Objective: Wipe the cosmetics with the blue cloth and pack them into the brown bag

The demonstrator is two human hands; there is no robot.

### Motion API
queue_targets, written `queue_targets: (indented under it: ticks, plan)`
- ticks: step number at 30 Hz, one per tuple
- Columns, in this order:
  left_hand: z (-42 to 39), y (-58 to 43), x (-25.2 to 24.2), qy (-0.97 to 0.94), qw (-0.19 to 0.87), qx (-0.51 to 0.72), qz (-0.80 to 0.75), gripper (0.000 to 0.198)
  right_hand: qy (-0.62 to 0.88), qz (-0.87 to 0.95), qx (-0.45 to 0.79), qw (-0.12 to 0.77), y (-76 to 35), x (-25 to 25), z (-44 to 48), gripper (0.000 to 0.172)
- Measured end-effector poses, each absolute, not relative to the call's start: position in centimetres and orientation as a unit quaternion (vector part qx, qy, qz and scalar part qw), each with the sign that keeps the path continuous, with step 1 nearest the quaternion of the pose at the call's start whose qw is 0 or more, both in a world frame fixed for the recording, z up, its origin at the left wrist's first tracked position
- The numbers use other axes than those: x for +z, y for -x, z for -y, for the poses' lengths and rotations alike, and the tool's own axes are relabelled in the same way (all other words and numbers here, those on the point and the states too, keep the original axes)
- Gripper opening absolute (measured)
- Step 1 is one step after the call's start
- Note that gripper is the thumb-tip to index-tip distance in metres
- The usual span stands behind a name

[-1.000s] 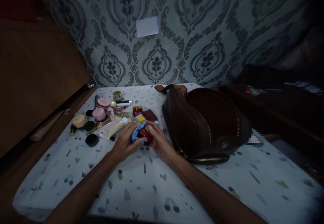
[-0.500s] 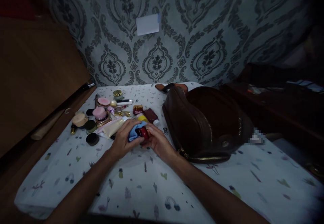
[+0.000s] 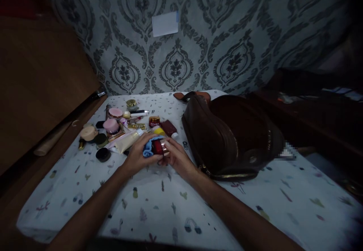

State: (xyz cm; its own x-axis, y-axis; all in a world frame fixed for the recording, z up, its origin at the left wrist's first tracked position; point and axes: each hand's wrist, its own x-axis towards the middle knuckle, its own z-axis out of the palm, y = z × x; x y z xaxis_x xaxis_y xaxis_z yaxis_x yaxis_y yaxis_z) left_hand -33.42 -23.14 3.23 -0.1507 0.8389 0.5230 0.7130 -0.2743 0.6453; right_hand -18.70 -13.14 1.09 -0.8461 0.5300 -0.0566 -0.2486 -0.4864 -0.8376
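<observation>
A dark red cosmetic jar (image 3: pixel 157 147) with a shiny gold-toned lid (image 3: pixel 165 147) is held between my hands above the table. My left hand (image 3: pixel 137 153) wraps round the jar's body through a crumpled blue cloth (image 3: pixel 147 149). On the other side, the fingers of my right hand (image 3: pixel 177 156) grip the lid end. Just beyond my hands lie a cream-coloured tube (image 3: pixel 127 142), a yellow item (image 3: pixel 159 131), another red jar with a gold lid (image 3: pixel 154 121) and a dark red bottle with a white cap (image 3: pixel 169 129).
A brown leather bag (image 3: pixel 210 141) with gold zips lies to the right. Jars and tubes cluster at the left, among them a pink jar (image 3: pixel 111 126), a beige jar (image 3: pixel 89 133) and a black lid-like disc (image 3: pixel 103 154). A wooden panel (image 3: pixel 42 81) borders the left side.
The red jar has turned in my hands, so its gold-toned lid and more of its side now show. My right fingers have shifted on the lid.
</observation>
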Motion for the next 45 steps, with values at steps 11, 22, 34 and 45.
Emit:
queue_targets:
  ticks: [11,22,34,45]
  plan:
    - [23.1,33.5,2.8,-0.636,0.057,0.495,-0.589,0.048,0.195,0.496,0.809,0.246,18.5,1.6,12.6,0.06]
    - [23.4,33.3,2.9,-0.692,0.002,0.443,-0.571,0.042,0.244,0.541,0.762,0.256,18.7,1.2,12.9,0.055]
    - [23.2,33.5,3.3,-0.593,0.158,0.504,-0.608,0.055,0.201,0.55,0.765,0.267,18.3,1.6,12.7,0.046]
    - [22.7,33.8,2.2,-0.632,0.085,0.496,-0.589,0.038,0.255,0.552,0.742,0.283,18.7,1.2,12.4,0.046]
